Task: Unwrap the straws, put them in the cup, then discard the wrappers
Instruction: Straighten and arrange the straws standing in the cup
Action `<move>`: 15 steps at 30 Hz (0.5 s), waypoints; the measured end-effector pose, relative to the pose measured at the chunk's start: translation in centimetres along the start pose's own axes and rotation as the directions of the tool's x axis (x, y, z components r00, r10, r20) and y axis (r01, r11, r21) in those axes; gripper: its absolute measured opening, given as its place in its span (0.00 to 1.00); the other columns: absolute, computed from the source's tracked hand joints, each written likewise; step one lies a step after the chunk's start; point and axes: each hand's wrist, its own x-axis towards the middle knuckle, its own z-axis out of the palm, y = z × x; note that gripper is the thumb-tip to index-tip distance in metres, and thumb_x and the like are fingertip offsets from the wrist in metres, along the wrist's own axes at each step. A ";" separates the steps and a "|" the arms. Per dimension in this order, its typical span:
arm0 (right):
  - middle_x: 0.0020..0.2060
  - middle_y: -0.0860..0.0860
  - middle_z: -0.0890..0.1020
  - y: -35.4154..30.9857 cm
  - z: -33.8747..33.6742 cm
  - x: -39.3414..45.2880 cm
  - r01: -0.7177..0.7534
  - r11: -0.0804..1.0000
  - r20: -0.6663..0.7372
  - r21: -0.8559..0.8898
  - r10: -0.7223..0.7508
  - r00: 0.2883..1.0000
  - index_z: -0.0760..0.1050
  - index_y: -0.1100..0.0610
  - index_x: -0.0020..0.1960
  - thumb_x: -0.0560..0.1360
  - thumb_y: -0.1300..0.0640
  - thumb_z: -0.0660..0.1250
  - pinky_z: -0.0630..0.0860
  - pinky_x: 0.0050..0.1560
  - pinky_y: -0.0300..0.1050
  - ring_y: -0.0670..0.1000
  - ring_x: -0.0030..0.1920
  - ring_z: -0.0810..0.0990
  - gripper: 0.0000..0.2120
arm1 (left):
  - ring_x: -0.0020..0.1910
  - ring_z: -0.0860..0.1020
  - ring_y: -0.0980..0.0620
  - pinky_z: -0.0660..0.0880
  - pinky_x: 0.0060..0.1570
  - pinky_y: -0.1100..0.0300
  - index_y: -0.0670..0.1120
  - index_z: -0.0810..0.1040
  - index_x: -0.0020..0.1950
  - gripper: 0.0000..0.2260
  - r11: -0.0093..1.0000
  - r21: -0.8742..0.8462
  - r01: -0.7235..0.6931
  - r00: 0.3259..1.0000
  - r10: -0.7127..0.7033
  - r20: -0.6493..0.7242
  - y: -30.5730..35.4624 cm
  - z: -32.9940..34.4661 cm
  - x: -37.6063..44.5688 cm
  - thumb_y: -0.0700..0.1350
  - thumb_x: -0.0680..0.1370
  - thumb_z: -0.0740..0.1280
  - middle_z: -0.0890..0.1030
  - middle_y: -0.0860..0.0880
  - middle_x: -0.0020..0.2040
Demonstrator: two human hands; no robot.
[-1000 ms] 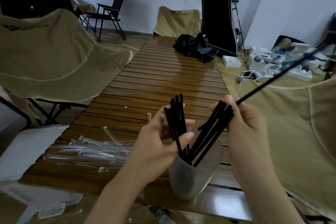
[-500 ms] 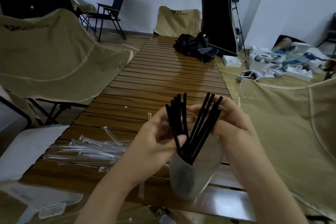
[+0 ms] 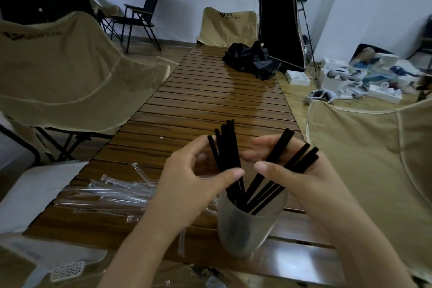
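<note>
A frosted translucent cup (image 3: 247, 227) stands near the front edge of the slatted wooden table (image 3: 210, 105). Several black straws stand in it, split into two bundles. My left hand (image 3: 198, 175) pinches the upright left bundle (image 3: 225, 147) between thumb and fingers. My right hand (image 3: 292, 170) holds the right bundle (image 3: 287, 166), which leans out to the right. A heap of clear plastic wrappers (image 3: 112, 192) lies on the table left of the cup, partly hidden by my left forearm.
Tan folding chairs stand at the left (image 3: 58, 72), right (image 3: 374, 159) and far end (image 3: 229, 25). A black bag (image 3: 252, 58) lies on the far part of the table. White boxes and gear (image 3: 355, 82) litter the floor at the right.
My right hand brought the last long straw down into the cup. It then drew its bundle out to the right, so the straws now fan into two groups.
</note>
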 end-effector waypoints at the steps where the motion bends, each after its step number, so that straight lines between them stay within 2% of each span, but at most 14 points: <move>1: 0.48 0.51 0.85 0.1 0.1 0.0 -0.002 1.000 -0.017 -0.031 0.001 1.000 0.80 0.53 0.55 0.69 0.60 0.73 0.79 0.52 0.48 0.50 0.52 0.83 0.15 | 0.53 0.81 0.58 0.79 0.54 0.54 0.54 0.80 0.55 0.15 1.000 -0.008 0.004 0.999 -0.004 -0.041 0.0 0.2 0.0 0.49 0.70 0.76 0.84 0.57 0.50; 5: 0.46 0.52 0.85 0.2 0.7 0.2 0.035 0.997 -0.037 -0.066 -0.038 0.999 0.82 0.52 0.52 0.70 0.59 0.74 0.78 0.53 0.56 0.52 0.50 0.84 0.10 | 0.51 0.82 0.59 0.80 0.50 0.60 0.54 0.82 0.53 0.12 0.999 -0.039 0.033 0.997 -0.036 -0.069 0.3 0.6 0.0 0.44 0.71 0.74 0.85 0.58 0.48; 10: 0.42 0.53 0.85 0.4 1.3 0.4 0.060 0.994 -0.096 -0.096 -0.069 0.993 0.83 0.51 0.46 0.69 0.59 0.73 0.79 0.51 0.54 0.52 0.47 0.84 0.07 | 0.50 0.82 0.59 0.79 0.49 0.62 0.53 0.83 0.54 0.12 0.998 -0.041 0.040 0.997 -0.043 -0.069 0.2 0.9 0.0 0.46 0.71 0.74 0.85 0.58 0.48; 13: 0.41 0.52 0.85 0.3 1.4 0.4 0.055 0.992 -0.125 -0.116 -0.070 0.990 0.83 0.50 0.45 0.67 0.57 0.73 0.79 0.49 0.50 0.50 0.45 0.84 0.07 | 0.50 0.82 0.61 0.79 0.49 0.63 0.56 0.82 0.51 0.13 0.999 -0.022 0.042 0.996 -0.044 -0.074 0.1 0.9 0.0 0.52 0.67 0.74 0.85 0.60 0.47; 15: 0.40 0.52 0.85 0.3 1.4 0.4 0.063 0.991 -0.131 -0.115 -0.078 0.988 0.83 0.51 0.44 0.68 0.58 0.73 0.79 0.48 0.50 0.50 0.45 0.84 0.06 | 0.50 0.82 0.61 0.79 0.50 0.60 0.57 0.82 0.50 0.14 0.999 0.008 0.052 0.995 -0.052 -0.087 0.1 1.0 0.0 0.54 0.66 0.74 0.84 0.60 0.46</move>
